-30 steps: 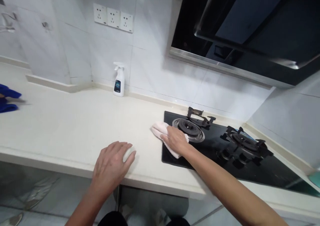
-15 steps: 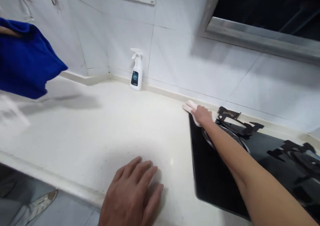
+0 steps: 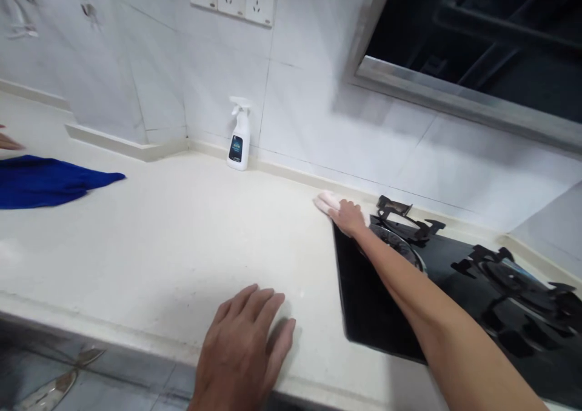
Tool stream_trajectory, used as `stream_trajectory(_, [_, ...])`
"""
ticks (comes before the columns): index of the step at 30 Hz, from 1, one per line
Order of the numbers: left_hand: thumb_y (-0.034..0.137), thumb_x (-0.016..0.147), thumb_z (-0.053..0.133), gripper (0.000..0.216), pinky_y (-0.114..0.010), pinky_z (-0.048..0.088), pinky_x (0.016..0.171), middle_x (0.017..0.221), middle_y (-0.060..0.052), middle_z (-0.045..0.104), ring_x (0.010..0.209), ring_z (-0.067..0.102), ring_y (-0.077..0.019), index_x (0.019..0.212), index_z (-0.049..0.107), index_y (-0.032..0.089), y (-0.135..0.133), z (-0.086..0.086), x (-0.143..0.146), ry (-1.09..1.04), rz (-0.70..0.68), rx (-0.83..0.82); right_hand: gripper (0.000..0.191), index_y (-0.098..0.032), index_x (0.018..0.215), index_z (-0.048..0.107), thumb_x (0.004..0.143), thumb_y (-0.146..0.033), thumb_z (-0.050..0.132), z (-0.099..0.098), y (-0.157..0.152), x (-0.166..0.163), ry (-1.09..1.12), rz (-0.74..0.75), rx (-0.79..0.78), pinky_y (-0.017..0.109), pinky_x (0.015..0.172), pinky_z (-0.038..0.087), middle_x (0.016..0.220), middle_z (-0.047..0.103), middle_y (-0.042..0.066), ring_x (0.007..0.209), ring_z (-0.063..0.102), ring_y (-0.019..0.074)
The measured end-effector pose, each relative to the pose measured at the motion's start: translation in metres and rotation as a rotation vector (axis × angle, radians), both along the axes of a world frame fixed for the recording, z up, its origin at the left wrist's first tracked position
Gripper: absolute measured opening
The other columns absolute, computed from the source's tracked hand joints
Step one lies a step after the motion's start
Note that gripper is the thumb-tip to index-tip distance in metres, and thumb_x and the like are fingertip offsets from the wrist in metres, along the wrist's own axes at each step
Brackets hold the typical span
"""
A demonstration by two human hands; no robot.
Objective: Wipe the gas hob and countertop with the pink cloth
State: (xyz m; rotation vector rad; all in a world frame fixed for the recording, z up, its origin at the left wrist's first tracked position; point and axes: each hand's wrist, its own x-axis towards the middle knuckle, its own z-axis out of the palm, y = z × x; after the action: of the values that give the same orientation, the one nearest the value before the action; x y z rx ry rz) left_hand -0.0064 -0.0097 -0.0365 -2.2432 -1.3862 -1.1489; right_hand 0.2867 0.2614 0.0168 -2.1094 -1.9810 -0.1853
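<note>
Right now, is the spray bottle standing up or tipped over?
Standing up. The spray bottle sits upright on the counter against the wall, nozzle on top.

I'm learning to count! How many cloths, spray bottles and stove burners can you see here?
Cloths: 2, a pink cloth under the right hand and a blue cloth
Spray bottles: 1, the white spray bottle
Burners: 2, left burner and right burner
Total: 5

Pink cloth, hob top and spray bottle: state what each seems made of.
Pink cloth under the right hand: soft fabric, folds bunching. Hob top: probably black glass, glossy, reflective. Spray bottle: likely white plastic, matte, moulded trigger.
</note>
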Motion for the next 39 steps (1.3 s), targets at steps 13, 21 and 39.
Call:
stream_trajectory(13, [0.039,0.102,0.050,0.029,-0.042,0.050,0.094,0.121,-0.007,0.077,0.117,0.068,-0.0278,0.113,0.072,0.025,0.006,0.001,-0.006,0.057,0.049,-0.070,0.039,-0.018,0.120,0.060,0.101,-0.051,0.054,-0.017,-0.199,0.027,0.115,0.584,0.116,0.036,0.095,0.044,0.114,0.064,0.010,0.106,0.055,0.0246])
stream_trajectory(21, [0.046,0.100,0.049,0.035,-0.043,0.049,0.097,0.126,-0.006,0.075,0.118,0.067,-0.0281,0.114,0.075,0.026,0.004,0.010,-0.004,0.050,0.106,-0.232,0.034,-0.015,0.118,0.062,0.101,-0.042,0.052,-0.023,-0.195,0.150,0.095,-0.031,0.147,0.034,0.097,0.043,0.116,0.067,0.013,0.112,0.060,0.0262])
stream_trajectory(39, [0.050,0.101,0.042,0.042,-0.046,0.048,0.101,0.128,-0.008,0.074,0.124,0.064,-0.0313,0.113,0.074,0.024,0.009,0.018,-0.004,0.088,0.147,-0.305,0.041,-0.015,0.128,0.058,0.100,-0.046,0.057,-0.020,-0.252,0.131,0.129,-0.106,0.092,0.032,0.094,0.043,0.120,0.070,0.014,0.114,0.064,0.0266])
